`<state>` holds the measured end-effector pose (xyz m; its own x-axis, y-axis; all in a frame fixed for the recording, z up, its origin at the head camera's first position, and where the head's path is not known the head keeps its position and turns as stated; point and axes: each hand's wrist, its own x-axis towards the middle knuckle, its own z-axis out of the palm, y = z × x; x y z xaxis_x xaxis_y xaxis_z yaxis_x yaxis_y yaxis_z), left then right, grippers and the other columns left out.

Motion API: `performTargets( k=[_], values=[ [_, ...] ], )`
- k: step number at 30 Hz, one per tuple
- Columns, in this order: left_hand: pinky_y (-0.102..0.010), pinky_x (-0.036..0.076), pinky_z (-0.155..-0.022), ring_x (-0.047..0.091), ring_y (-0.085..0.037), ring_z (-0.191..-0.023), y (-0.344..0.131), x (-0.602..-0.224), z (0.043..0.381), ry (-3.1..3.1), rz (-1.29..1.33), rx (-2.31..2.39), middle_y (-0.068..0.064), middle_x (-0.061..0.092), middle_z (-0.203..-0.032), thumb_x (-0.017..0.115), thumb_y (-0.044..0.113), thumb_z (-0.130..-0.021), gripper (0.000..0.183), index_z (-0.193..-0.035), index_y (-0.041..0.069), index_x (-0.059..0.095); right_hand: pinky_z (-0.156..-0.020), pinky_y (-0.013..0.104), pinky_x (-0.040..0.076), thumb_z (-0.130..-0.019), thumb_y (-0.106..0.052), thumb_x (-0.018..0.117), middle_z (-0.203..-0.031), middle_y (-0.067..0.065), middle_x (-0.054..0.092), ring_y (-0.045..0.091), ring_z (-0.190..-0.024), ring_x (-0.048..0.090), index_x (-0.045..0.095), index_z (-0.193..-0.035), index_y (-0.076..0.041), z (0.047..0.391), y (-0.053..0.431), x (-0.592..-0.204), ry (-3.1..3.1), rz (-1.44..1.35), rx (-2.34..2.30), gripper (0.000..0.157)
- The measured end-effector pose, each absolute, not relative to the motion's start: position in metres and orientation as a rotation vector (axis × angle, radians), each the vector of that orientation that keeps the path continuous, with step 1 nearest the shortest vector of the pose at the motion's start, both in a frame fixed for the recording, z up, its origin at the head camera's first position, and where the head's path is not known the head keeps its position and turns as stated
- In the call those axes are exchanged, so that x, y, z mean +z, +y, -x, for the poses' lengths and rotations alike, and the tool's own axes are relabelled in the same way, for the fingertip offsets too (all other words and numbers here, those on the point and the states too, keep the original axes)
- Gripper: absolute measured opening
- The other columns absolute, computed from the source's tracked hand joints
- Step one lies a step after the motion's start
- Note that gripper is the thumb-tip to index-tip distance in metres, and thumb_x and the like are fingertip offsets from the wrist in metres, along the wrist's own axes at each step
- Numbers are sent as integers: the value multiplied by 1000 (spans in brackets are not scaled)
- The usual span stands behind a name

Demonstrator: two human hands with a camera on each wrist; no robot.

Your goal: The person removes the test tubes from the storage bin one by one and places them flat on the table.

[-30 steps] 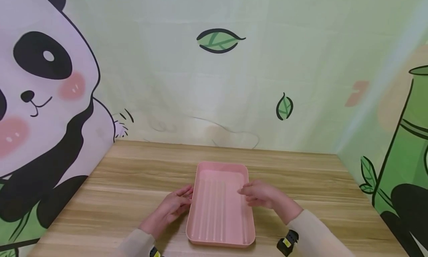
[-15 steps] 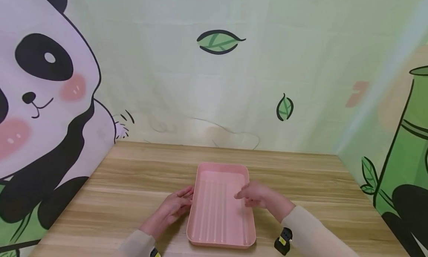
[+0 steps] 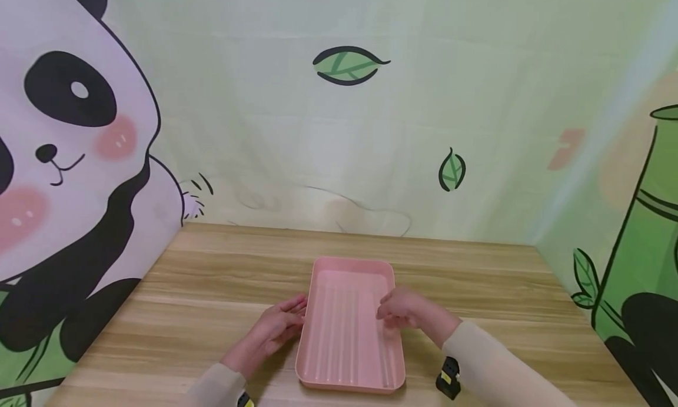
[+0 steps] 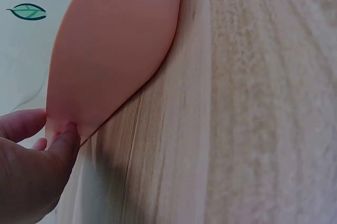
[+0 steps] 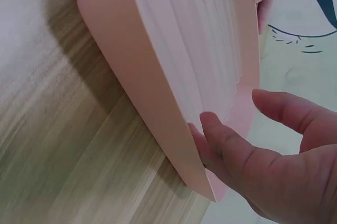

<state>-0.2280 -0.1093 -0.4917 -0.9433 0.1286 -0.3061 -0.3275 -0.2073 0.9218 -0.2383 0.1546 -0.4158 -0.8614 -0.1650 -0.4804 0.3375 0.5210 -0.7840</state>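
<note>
A pink rectangular tray (image 3: 371, 330) with raised ridges along its floor lies lengthwise on the wooden table. My left hand (image 3: 272, 327) is at its left side, fingers fairly straight; in the left wrist view, the thumb and fingertips (image 4: 67, 134) touch the outer wall. Over the right rim reaches my right hand (image 3: 410, 312), its fingers bent a little above the tray floor. Seen from the right wrist, that hand's thumb and fingers are spread apart near the rim (image 5: 174, 95), with nothing pinched between them.
The wood-grain table (image 3: 238, 260) extends on both sides of the tray. Behind it hangs a pale green backdrop (image 3: 254, 130) with printed leaves. A printed panda (image 3: 122, 183) is at the left and printed bamboo (image 3: 630, 248) at the right.
My right hand has shifted slightly toward me along the right rim. Its index finger, which pointed into the tray half a second ago, is now more bent. The left hand and tray stay put.
</note>
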Motion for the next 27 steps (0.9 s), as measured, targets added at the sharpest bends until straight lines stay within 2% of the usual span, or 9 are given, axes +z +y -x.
performTargets(
  k=[3,7,12,17,23,27],
  values=[
    [-18,57,-86,53,-28,-134,-109,-492,228,1757,235,2224,-35,36,-158,49,-21,-90,64,-152,-12,35,-62,18,56,-90,-1,67,-103,15,61,8,-59,53,51,-133,21,239,153,-415,2260,-130,-1264,51],
    [-19,58,-87,50,-33,-139,-109,-491,228,1760,235,2219,-34,36,-158,49,-20,-90,64,-152,-12,35,-65,24,60,-92,-9,70,-104,16,61,13,-66,57,59,-124,14,240,150,-416,2248,-147,-1194,40],
    [-20,58,-90,44,-38,-144,-109,-491,228,1764,217,2209,-35,35,-158,50,-19,-91,64,-153,-13,34,-68,31,63,-94,-10,67,-108,20,63,16,-71,60,56,-127,13,239,147,-419,2188,-154,-1207,41],
    [-18,56,-87,47,-33,-141,-109,-493,227,1770,206,2201,-35,34,-159,49,-19,-90,64,-152,-14,33,-67,35,65,-94,-9,66,-104,17,60,19,-75,60,57,-130,10,238,143,-421,2149,-163,-1227,42],
    [-17,55,-86,52,-28,-135,-109,-492,227,1757,199,2207,-35,34,-159,49,-19,-90,64,-152,-14,33,-66,33,64,-95,-10,65,-90,8,55,18,-73,59,61,-121,6,238,139,-427,2144,-200,-1247,31],
    [-17,55,-85,54,-25,-132,-109,-491,227,1759,181,2199,-35,33,-159,49,-19,-90,65,-153,-14,32,-71,36,65,-94,-12,67,-96,12,58,20,-78,61,57,-128,8,238,135,-430,2151,-226,-1254,41]
  ],
)
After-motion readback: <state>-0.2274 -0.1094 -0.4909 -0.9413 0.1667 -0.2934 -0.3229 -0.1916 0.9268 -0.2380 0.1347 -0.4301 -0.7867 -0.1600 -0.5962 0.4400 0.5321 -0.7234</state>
